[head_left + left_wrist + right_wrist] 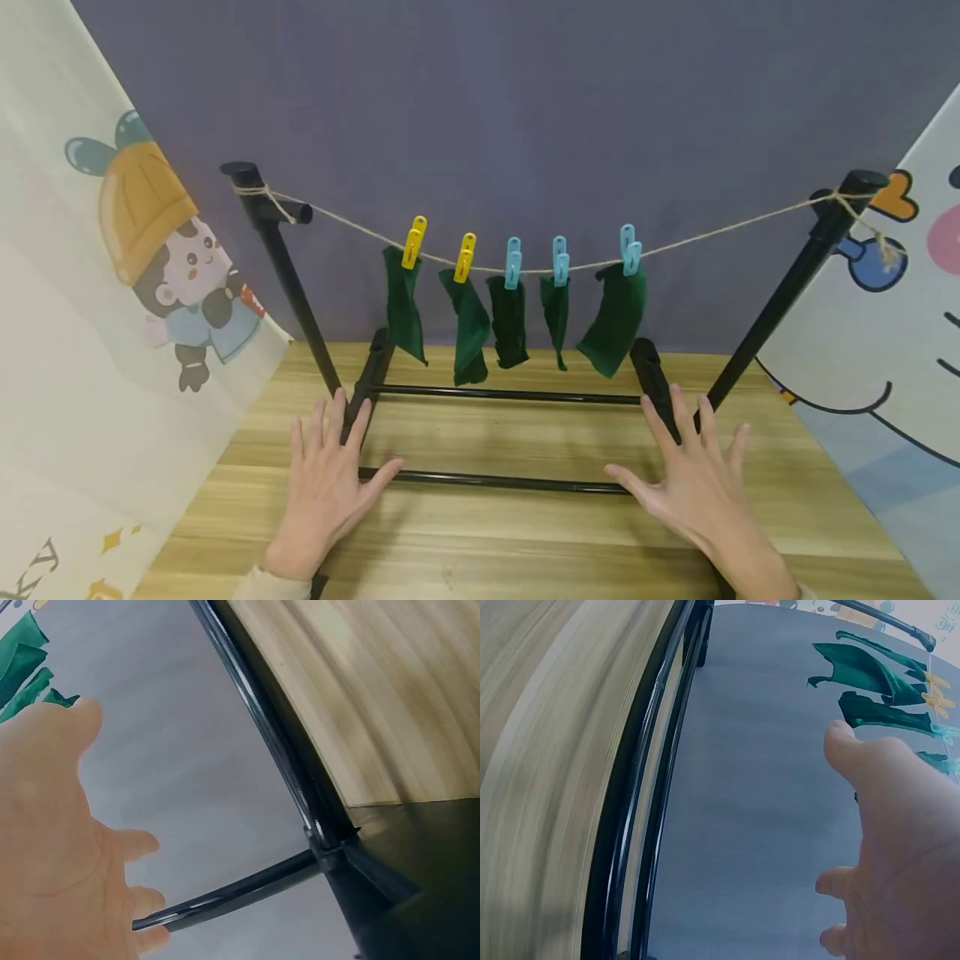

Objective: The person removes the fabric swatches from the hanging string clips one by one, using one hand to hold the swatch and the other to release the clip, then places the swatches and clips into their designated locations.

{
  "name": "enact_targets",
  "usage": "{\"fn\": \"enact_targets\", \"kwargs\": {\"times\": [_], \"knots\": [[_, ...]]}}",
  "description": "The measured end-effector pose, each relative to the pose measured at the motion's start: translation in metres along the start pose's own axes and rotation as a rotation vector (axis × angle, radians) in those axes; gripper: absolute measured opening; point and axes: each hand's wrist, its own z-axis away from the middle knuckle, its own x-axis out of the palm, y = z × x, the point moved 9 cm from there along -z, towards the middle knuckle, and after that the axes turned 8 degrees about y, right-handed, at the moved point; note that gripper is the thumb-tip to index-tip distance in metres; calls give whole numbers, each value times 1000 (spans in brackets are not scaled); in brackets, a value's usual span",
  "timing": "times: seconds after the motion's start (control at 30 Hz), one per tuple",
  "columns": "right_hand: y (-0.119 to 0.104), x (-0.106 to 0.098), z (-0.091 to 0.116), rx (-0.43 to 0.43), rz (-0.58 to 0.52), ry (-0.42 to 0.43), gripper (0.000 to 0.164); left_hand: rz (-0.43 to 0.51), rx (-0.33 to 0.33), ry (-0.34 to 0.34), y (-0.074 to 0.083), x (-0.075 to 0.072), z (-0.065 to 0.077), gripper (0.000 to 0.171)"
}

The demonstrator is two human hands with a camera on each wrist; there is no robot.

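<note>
Several dark green cloth pieces (pixel 510 325) hang in a row from a thin twine line (pixel 720 230). Two yellow clothespins (pixel 414 243) clip the two on the left, and three light blue clothespins (pixel 513 263) clip the others. The twine is tied between the two uprights of a black rack (pixel 495 480). My left hand (pixel 326 492) is held with fingers spread near the rack's left side, holding nothing. Near its right side my right hand (pixel 693 492) is spread the same way, also with nothing in it. Green cloths (pixel 870 675) show beyond the right thumb in the right wrist view.
The rack stands on a wood-grain table (pixel 495 542). Two low crossbars join its feet. Behind it hangs a grey-blue backdrop (pixel 510 108). A cartoon-printed white sheet (pixel 60 333) lies to the left, and another printed panel (pixel 847 350) to the right.
</note>
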Motion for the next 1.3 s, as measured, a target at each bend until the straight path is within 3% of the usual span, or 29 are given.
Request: {"fn": "enact_targets", "kwargs": {"times": [0.27,0.6,0.67,0.77,0.87,0.97,1.13,1.3], "knots": [[-4,0,0,-4,-4,0,111,5,7,10,1,0,-2,95],[-7,-3,-4,-15,-14,3,108,29,-9,-46,4,4,-6,94],[-11,-7,-5,-21,-55,41,103,48,-5,-70,6,5,-5,92],[-17,-21,-10,-49,-160,169,84,86,27,-83,10,6,-7,89],[-22,-36,-14,-73,-283,299,59,127,73,-46,15,2,-9,87],[-26,-48,-17,-87,-365,382,44,209,103,17,20,-5,-13,84],[-34,-63,-23,-145,-416,469,38,416,97,70,25,-11,-20,74],[-43,-68,-31,-186,-446,464,40,510,43,103,23,-14,-25,69]]}}
